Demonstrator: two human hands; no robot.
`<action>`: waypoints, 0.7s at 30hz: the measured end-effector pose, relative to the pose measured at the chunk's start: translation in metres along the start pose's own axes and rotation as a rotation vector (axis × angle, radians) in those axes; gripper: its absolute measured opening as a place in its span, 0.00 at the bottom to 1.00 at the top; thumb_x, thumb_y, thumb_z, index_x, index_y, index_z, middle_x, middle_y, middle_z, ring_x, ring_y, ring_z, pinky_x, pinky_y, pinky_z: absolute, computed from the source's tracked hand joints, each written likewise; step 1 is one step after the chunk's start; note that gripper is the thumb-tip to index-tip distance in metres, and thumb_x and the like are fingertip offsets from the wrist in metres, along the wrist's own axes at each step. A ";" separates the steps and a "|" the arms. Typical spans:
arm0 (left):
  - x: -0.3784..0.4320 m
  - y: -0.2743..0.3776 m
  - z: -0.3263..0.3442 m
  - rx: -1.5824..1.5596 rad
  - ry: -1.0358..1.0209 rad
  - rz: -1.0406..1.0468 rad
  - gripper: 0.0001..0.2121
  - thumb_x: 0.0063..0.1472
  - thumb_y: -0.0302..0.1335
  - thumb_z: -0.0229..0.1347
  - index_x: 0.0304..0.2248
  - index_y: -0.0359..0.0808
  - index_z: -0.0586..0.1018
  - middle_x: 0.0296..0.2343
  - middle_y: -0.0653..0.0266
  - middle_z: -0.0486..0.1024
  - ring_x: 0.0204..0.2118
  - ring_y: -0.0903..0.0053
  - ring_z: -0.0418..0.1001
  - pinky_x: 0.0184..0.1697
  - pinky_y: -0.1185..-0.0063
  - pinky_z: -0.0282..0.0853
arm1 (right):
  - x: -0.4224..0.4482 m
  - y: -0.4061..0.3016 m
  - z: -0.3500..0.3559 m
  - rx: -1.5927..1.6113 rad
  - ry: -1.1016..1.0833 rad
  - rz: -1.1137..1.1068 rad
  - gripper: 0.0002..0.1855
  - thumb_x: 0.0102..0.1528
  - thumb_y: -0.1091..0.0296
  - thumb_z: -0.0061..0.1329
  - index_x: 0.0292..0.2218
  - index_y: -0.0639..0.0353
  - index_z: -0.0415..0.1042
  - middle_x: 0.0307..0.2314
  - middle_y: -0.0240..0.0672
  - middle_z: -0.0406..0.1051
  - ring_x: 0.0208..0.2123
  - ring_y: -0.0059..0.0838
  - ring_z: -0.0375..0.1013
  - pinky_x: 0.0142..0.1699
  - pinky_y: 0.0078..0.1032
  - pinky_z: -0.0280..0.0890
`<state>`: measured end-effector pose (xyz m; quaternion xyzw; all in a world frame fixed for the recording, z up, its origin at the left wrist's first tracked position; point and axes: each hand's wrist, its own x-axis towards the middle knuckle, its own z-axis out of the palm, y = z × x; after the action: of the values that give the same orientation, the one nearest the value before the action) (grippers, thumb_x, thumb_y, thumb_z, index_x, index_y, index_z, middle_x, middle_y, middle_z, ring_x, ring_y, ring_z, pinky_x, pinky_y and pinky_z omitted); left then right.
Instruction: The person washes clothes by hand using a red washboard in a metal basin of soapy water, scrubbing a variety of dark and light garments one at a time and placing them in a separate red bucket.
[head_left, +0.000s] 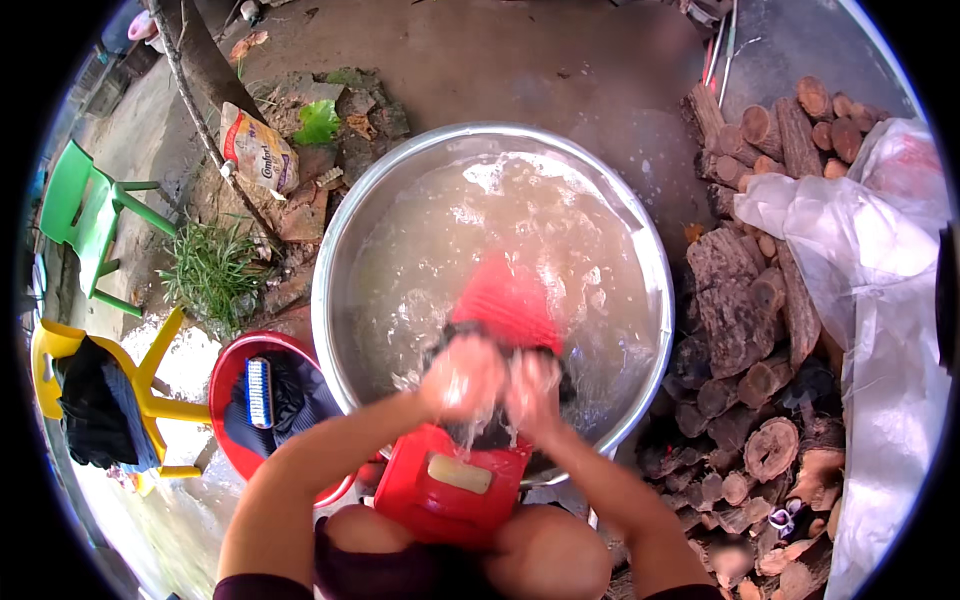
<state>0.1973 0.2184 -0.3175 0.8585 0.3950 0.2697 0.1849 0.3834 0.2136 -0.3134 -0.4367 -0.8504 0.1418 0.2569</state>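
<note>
A large metal basin (324, 300) of cloudy, sudsy water stands before me. My left hand (463, 381) and my right hand (534, 390) are close together over its near side, both blurred by motion. Between and under them they grip a wet red and black garment (510, 311); its red part trails into the water, and water streams off my fingers. Against the basin's near rim, between my knees, leans a red plastic washboard (420, 510). A pale yellow bar of soap (459, 474) rests on its upper part. The lower end of the washboard is hidden by my hands and the cloth.
Left of the basin, a red tub (219, 397) holds dark cloth and a blue-and-white scrub brush (259, 392). Beyond are a yellow chair (169, 407) with dark clothes (94, 405) and a green chair (90, 202). Stacked firewood (731, 300) and plastic sheeting (885, 247) line the right.
</note>
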 end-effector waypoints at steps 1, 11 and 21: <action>0.019 -0.022 0.010 -0.017 0.044 -0.157 0.10 0.50 0.37 0.51 0.29 0.39 0.71 0.29 0.57 0.66 0.31 0.62 0.64 0.37 0.65 0.59 | 0.024 0.014 0.016 0.161 -0.031 0.274 0.12 0.49 0.66 0.44 0.35 0.61 0.67 0.28 0.44 0.63 0.34 0.45 0.63 0.37 0.40 0.57; -0.009 0.034 -0.034 -0.068 0.016 -0.242 0.20 0.43 0.39 0.58 0.36 0.42 0.72 0.36 0.58 0.66 0.43 0.58 0.62 0.43 0.63 0.58 | 0.005 -0.013 -0.040 0.067 -0.096 0.008 0.20 0.41 0.61 0.50 0.38 0.55 0.67 0.38 0.38 0.62 0.44 0.42 0.61 0.50 0.46 0.50; 0.039 -0.017 -0.058 -0.329 -0.082 -0.544 0.24 0.49 0.38 0.57 0.45 0.41 0.67 0.39 0.49 0.66 0.44 0.56 0.65 0.49 0.66 0.60 | 0.062 0.037 -0.002 0.402 0.048 0.361 0.08 0.52 0.66 0.45 0.29 0.62 0.68 0.24 0.39 0.68 0.30 0.34 0.67 0.39 0.29 0.61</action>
<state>0.1729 0.2652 -0.2687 0.6902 0.5535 0.2359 0.4021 0.3794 0.2852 -0.3097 -0.5246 -0.7073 0.3410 0.3289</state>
